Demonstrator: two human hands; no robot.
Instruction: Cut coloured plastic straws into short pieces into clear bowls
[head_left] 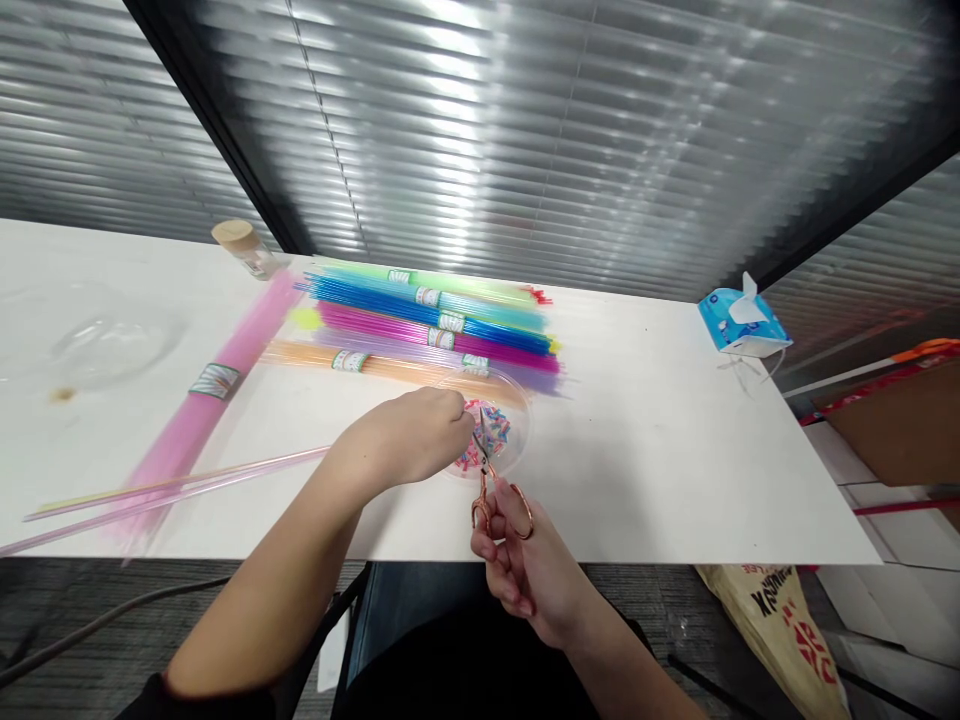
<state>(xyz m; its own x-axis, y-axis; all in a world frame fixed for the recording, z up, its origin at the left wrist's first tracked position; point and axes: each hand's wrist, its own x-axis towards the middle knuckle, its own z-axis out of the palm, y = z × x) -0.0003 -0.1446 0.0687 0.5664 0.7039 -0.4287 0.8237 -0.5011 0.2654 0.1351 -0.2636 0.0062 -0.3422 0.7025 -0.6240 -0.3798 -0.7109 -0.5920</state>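
My left hand is closed over the bowl, with the thin plastic straws running out from behind its wrist to the left; its fingertips are mostly hidden. In my right hand is a pair of copper-handled scissors, thumb and fingers in the loops and blades parted, pointing up beside the left fingertips. Below the blades, a clear plastic bowl holds many small pink, blue and red cut pieces.
Behind the bowl lie several bundles of coloured straws. A pink straw bundle slants across the left, near a jar with a wooden lid and a clear lid-like piece. At right stands a blue tissue pack.
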